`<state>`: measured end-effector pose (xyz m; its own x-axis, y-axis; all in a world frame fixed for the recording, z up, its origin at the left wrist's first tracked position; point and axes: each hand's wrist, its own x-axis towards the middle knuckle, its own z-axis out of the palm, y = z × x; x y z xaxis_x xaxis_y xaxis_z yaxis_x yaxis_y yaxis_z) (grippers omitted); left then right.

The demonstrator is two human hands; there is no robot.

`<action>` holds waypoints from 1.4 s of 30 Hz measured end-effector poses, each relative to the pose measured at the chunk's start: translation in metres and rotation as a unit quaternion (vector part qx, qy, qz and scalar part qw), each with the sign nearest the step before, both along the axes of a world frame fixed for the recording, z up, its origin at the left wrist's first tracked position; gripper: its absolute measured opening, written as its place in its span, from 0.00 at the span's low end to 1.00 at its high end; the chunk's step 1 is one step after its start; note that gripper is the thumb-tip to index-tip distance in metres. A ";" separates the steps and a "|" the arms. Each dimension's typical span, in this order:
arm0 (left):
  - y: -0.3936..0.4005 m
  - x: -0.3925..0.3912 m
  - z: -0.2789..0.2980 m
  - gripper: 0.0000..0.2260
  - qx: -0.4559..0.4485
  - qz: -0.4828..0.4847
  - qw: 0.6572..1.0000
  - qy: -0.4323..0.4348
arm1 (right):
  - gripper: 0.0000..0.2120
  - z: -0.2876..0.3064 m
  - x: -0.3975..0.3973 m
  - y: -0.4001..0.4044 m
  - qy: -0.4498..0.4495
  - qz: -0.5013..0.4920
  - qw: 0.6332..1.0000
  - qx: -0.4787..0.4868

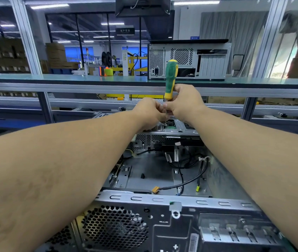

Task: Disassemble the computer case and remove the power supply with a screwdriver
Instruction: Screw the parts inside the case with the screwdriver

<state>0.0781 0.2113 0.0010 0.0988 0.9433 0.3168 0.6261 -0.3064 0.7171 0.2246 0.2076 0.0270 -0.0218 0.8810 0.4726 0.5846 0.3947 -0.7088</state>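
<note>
Green and yellow, the handle of the screwdriver point(170, 79) stands nearly upright at the far end of the open computer case point(162, 202), its thin shaft running down between the two hands toward the metal framing at the far edge of the case. The right hand point(184, 101) is curled round the lower, yellow part of the handle and the top of the shaft, gripping the tool. The left hand point(149, 113) lies just to the left of it, touching it, with its fingers bent in toward the shaft; it seems to pinch the shaft or something small at the tip, but the fingers hide the spot and I cannot tell which. Both forearms reach out from the near corners across the case. The case lies on its side with the panel off, its rear face nearest, showing a honeycomb fan grille point(115, 228) at the near left and slot covers at the near right. Inside, black cables point(186, 184) loop over the bare metal floor, one ending in an orange-brown connector point(155, 189) near the near wall. A perforated grey box sits at the far left of the interior, below the left hand. Far behind, on a raised green-topped shelf point(71, 77), a second computer case point(188, 60) stands with its back turned this way.
</note>
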 end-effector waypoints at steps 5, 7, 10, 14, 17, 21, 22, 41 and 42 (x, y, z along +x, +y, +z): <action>-0.001 0.001 0.001 0.03 0.005 0.002 1.000 0.002 | 0.18 0.000 0.000 -0.002 0.015 0.009 1.000 -0.001; -0.003 0.002 0.002 0.04 0.000 -0.001 1.000 0.012 | 0.18 0.000 0.000 -0.002 0.014 0.007 1.000 0.003; -0.008 0.005 0.004 0.06 -0.021 -0.010 0.997 0.069 | 0.16 0.000 -0.001 -0.001 0.009 0.001 1.000 0.004; -0.012 0.008 0.005 0.08 -0.029 0.010 0.992 0.118 | 0.17 0.000 0.000 0.001 0.028 0.002 1.000 0.006; -0.014 0.008 0.006 0.07 -0.041 0.012 0.995 0.094 | 0.17 0.000 0.000 0.002 0.050 0.007 0.999 0.019; -0.014 0.007 0.006 0.07 -0.032 0.011 0.995 0.089 | 0.09 0.003 0.007 0.003 0.081 -0.021 0.995 0.062; -0.014 0.007 0.006 0.07 -0.029 0.011 0.996 0.086 | 0.08 0.003 0.010 0.004 0.079 -0.037 0.994 0.071; -0.006 0.008 0.015 0.12 -0.203 0.002 0.898 -0.391 | 0.13 -0.009 0.058 0.018 0.144 -0.172 0.974 0.021; -0.007 0.009 0.016 0.11 -0.211 -0.006 0.895 -0.393 | 0.12 -0.011 0.059 0.018 0.149 -0.167 0.974 0.014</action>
<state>0.0876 0.2041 0.0175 0.0121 0.9957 -0.0920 -0.1241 0.0928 0.9879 0.2838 0.2251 0.0160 0.4064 0.8022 0.4375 0.4541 0.2382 -0.8585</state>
